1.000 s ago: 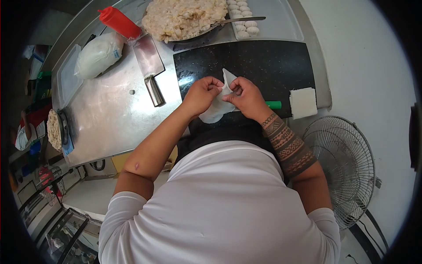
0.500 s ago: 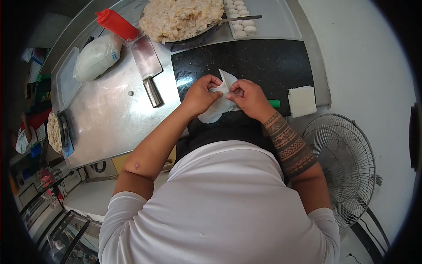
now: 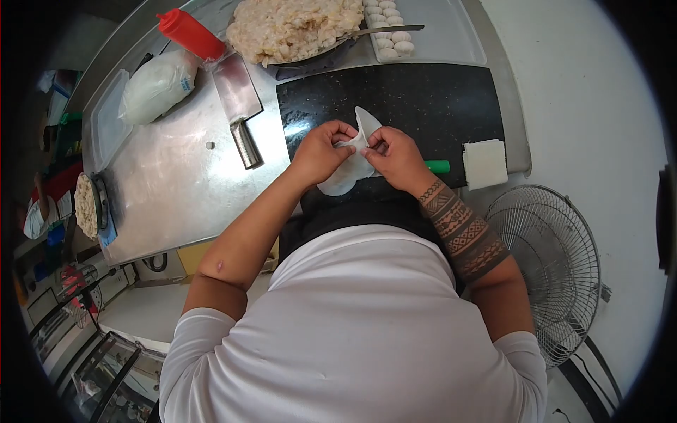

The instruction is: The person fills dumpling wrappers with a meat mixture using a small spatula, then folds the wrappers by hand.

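Observation:
Both hands meet over the near edge of a black board [image 3: 423, 99]. My left hand [image 3: 323, 151] pinches one side of a thin white wrapper [image 3: 343, 178]. On the other side, my right hand [image 3: 395, 156] grips the same wrapper with thumb and bent fingers. One pointed corner of the wrapper stands up between the hands, and a rounded part hangs toward my body. Whether anything lies inside it is hidden. Close to my right hand is a green handle [image 3: 438, 166]. A stack of square white wrappers [image 3: 485, 164] sits at the board's right corner.
Behind the board are a heaped bowl of pale filling [image 3: 289, 28] and a tray of round white pieces [image 3: 388, 44]. Leftward lie a cleaver [image 3: 238, 92], a filled plastic bag [image 3: 159, 88] and a red bottle [image 3: 190, 34]. A wire fan [image 3: 543, 261] stands right.
The fingers have shifted slightly on the wrapper, and its upright corner leans a little differently. The whole view has moved slightly.

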